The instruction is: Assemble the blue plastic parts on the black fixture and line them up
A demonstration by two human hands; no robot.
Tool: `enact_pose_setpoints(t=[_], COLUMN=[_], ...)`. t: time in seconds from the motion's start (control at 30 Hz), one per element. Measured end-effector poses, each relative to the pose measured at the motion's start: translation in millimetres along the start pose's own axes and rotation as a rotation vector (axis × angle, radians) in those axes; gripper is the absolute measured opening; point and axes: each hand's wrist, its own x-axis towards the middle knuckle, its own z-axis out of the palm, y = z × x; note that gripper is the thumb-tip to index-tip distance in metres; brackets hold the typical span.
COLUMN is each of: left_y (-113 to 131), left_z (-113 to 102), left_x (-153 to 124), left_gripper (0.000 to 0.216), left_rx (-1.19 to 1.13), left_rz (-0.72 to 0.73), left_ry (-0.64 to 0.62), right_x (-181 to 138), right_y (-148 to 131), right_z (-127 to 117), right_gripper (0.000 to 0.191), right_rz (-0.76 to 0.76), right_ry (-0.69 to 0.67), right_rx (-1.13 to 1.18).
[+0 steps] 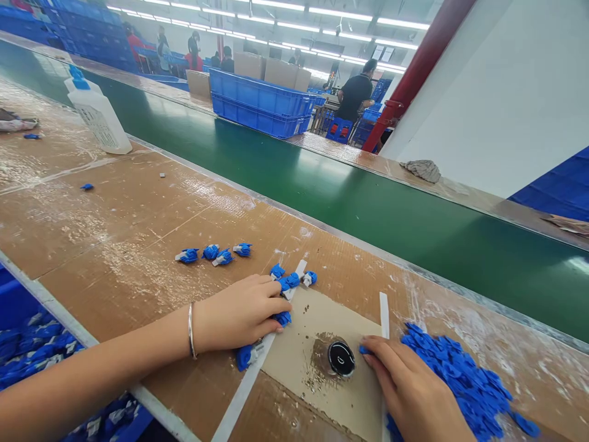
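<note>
Head camera (single view) looks down, close over workbench [115, 245].

The surface [115, 245] under my work is brown cardboard, scuffed and streaked glossy with tape. The small parts [464, 380] by my right hand [414, 393] are matt blue plastic, the round fixture [341, 358] shiny black, the belt [368, 202] smooth green.

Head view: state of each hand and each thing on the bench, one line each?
left hand: palm down on blue parts, fingers curled.
right hand: pinching one small blue part beside the round black fixture.
round black fixture: upright on the cardboard pad, no part on it.
blue parts pile: loose heap, right.
row of four blue pieces: lying apart.
white bottle: upright, blue cap on.
green conveyor belt: bare.
</note>
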Motion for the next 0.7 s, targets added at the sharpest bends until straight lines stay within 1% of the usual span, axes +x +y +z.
enact_pose_setpoints(t=[0.1, 0.23, 0.3, 0.43, 0.7], left_y=[0.6, 0.1, -0.4, -0.4, -0.8], left_z=[0.3, 2.7, 4.5, 7.2, 8.3], left_x=[1.7, 2.2, 1.8, 1.3, 1.5], left_gripper=[0.015, 0.016, 0.015, 0.013, 0.014], left_rx=[0.058, 0.124, 0.145, 0.168, 0.123], left_rz=[0.025, 0.117, 0.161, 0.205, 0.205], left_ry=[0.031, 0.037, 0.032, 0.037, 0.103], right_x=[-0.7, 1.3, 3.5, 8.1, 8.9], right_y=[1.8, 1.1, -0.3, -1.5, 3.4], right_z=[0.7, -1.2, -2.5, -4.0, 1.7], right_gripper=[0.037, 0.049, 0.051, 0.05, 0.039], right_rz=[-0.025, -0.03, -0.023, 0.008, 0.062], right_ry=[0.041, 0.033, 0.026, 0.033, 0.039], right_rx=[-0.049, -0.108, -0.093, -0.04, 0.048])
